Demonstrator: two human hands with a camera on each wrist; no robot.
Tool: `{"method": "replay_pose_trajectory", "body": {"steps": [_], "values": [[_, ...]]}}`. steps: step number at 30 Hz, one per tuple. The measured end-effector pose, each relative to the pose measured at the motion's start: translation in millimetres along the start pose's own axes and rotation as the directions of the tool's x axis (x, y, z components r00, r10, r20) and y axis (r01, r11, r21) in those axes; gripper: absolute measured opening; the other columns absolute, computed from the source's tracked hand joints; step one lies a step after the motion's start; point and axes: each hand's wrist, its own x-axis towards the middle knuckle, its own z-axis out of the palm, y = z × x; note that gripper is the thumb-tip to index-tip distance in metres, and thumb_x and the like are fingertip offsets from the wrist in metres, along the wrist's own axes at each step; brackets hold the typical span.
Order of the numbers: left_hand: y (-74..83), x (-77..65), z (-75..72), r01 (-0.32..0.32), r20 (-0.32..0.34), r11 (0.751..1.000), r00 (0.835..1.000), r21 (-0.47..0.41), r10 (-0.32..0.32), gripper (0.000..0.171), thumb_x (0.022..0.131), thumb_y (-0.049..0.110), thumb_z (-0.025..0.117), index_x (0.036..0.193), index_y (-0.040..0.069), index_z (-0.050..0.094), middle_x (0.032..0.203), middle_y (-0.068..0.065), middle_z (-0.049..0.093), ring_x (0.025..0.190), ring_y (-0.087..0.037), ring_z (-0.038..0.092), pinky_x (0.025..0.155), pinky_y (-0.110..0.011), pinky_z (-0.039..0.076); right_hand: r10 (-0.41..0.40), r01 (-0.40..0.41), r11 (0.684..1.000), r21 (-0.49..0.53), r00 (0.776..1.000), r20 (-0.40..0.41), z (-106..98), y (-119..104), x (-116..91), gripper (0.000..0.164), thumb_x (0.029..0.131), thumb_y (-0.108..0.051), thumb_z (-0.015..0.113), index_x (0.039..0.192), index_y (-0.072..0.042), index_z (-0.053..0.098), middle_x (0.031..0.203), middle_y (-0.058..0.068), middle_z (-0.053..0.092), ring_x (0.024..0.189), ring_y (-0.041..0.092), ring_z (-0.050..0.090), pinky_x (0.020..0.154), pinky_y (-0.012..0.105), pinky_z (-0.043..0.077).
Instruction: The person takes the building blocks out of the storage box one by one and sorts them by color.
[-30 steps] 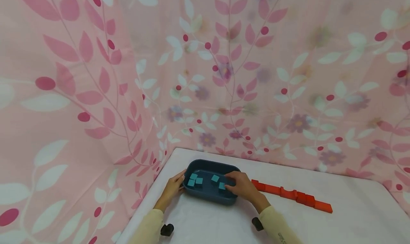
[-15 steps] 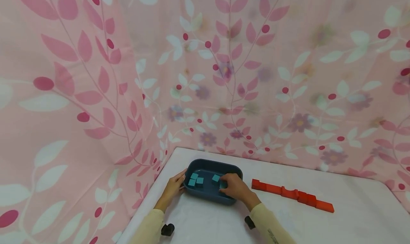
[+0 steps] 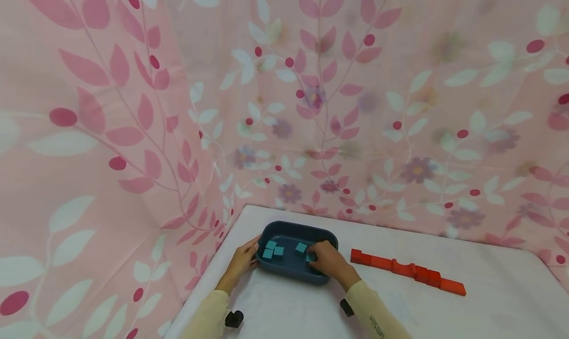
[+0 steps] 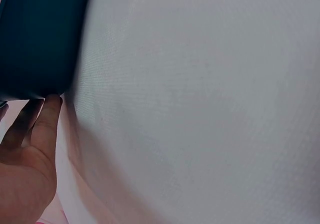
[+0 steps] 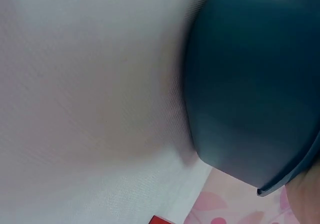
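A dark blue rectangular tray [image 3: 291, 274] stands on the white table. My left hand [image 3: 242, 257] is at its left end. In the left wrist view, the fairly straight fingers [image 4: 46, 126] of that hand touch the end wall. Over the right rim reaches my right hand [image 3: 331, 260], pinching a teal block [image 3: 309, 257] that its fingers partly cover. Another teal block [image 3: 301, 248] lies just left of those fingertips, and a cluster of three teal blocks [image 3: 278, 251] sits in the tray's left part. The right wrist view shows mostly the tray's outer wall [image 5: 250, 93]; the fingertips are hidden there.
To the right of the tray, a row of several red blocks [image 3: 404, 269] runs across the table [image 3: 444, 319]. A pink leaf-patterned curtain [image 3: 355, 131] hangs behind and on the left side.
My right hand has moved slightly left and further into the tray, and its fingers have closed around the rightmost teal block. My left hand stays at the tray's left end.
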Motion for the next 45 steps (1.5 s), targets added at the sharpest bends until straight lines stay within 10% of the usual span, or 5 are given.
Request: {"method": "replay_pose_trajectory", "body": {"steps": [24, 45], "values": [[-2.4, 0.7, -1.5, -0.006, 0.014, 1.000, 1.000, -0.018, 0.006, 0.043, 0.105, 0.029, 0.044, 0.148, 0.019, 0.045, 0.152, -0.018, 0.036, 0.126, -0.036, 0.048, 0.097, -0.054, 0.044, -0.074, 0.103, 0.980, 0.170, 0.982, -0.171, -45, 17, -40, 0.039, 0.085, -0.015, 0.076, 0.121, -0.002, 0.068, 0.104, 0.000, 0.065, 0.096, 0.018, 0.062, 0.082, 0.034, 0.057], [-0.7, -2.8, -0.1, -0.017, 0.018, 1.000, 1.000, 0.019, 0.017, 0.044, 0.106, 0.029, 0.042, 0.149, 0.018, 0.043, 0.153, -0.020, 0.033, 0.129, -0.040, 0.045, 0.097, -0.055, 0.043, 0.103, -0.083, 0.986, 0.145, 0.985, -0.139, -62, 50, -114, 0.036, 0.081, -0.017, 0.081, 0.115, -0.012, 0.073, 0.098, -0.007, 0.065, 0.090, 0.014, 0.064, 0.077, 0.032, 0.058]]}}
